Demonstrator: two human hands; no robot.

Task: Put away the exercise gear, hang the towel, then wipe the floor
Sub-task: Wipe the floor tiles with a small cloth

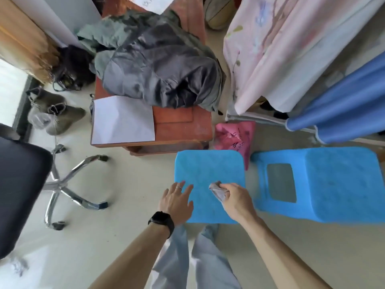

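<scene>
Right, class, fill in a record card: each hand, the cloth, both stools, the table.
left hand: open, fingers straight, at the near-left edge of the upright blue stool; contact unclear
right hand: grips a grey cloth above the same stool
upright blue stool: on the floor, before the person
second blue stool: to its right, lying on its side
wooden table: carries a pile of jackets and a sheet of paper

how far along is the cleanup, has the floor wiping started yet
Done: this view cannot confirm that the gear is put away or the towel is hung.
In hand: the right hand grips a crumpled grey cloth over the blue stool; the left hand lies open at its edge.
Left: the cloth is off the floor, so wiping looks not yet begun.
</scene>
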